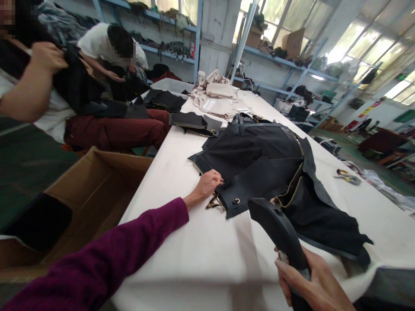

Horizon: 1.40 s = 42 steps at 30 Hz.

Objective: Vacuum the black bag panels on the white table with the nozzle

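Black cloth takes centre stage: a zip-trimmed black garment (256,151) lies spread across the white counter (181,246), and the left hand (207,183) rests on its near edge, fingers (216,178) flat and released, gripping nothing. The right hand (311,276) has its fingers (292,270) clenched round a black plastic handheld tool (275,229), its nose right over the cloth. Farther along, a cream fabric stack (217,97) sits on the counter, and a red-and-yellow wall sign (368,109) is too small to read.
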### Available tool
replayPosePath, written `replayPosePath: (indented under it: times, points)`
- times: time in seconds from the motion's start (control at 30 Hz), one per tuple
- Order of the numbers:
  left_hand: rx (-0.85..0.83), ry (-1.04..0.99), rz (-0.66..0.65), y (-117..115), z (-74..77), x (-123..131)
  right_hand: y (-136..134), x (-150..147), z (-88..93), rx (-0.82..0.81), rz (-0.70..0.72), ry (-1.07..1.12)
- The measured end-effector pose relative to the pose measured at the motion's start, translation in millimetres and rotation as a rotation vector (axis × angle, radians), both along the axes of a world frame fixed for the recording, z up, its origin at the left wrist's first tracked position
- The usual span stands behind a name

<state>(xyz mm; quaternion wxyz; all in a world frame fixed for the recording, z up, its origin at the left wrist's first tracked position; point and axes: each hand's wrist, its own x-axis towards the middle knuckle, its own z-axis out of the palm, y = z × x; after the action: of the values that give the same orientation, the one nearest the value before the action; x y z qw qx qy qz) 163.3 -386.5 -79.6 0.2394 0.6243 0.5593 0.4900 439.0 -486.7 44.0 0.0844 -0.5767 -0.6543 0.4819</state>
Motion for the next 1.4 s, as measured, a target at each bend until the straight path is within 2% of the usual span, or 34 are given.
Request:
replayPosePath:
  times: [0.1, 0.2, 0.37, 0.57, 0.7, 0.83, 1.0, 1.13, 1.27, 1.4]
  points:
    - [-0.062, -0.08, 0.095, -1, 2.7, -3, 6, -11, 2.9, -0.011, 0.046, 0.014]
    - [-0.07, -0.065, 0.144, -10, 12.8, -5, 13, -26, 5.3, -0.034, 0.084, 0.013]
    - [-0.105, -0.033, 0.095, -20, 24.5, -12, 24, -45, -4.5, -0.064, 0.105, 0.061]
    - [-0.18, -0.127, 0.023, -13, 12.6, -17, 45, -63, -18.9, -0.079, 0.188, 0.158]
    - [-0.215, -0.178, 0.005, -10, 6.2, -18, 57, -73, -17.2, -0.1, 0.156, 0.179]
    - [-0.249, -0.206, -0.015, -8, 6.8, -19, 62, -75, -13.9, -0.126, 0.122, 0.187]
    - [-0.277, -0.193, 0.0, -12, 15.8, -16, 52, -74, -9.6, -0.072, 0.129, 0.108]
    - [-0.31, -0.204, -0.001, -14, 22.7, -16, 30, -66, 0.0, 0.0, 0.188, -0.079]
    - [-0.352, -0.248, -0.03, -14, 26.9, -18, 9, -52, 13.3, -0.019, 0.239, -0.177]
    - [-0.378, -0.303, -0.045, -14, 27.6, -20, 12, -53, 16.3, 0.035, 0.224, -0.208]
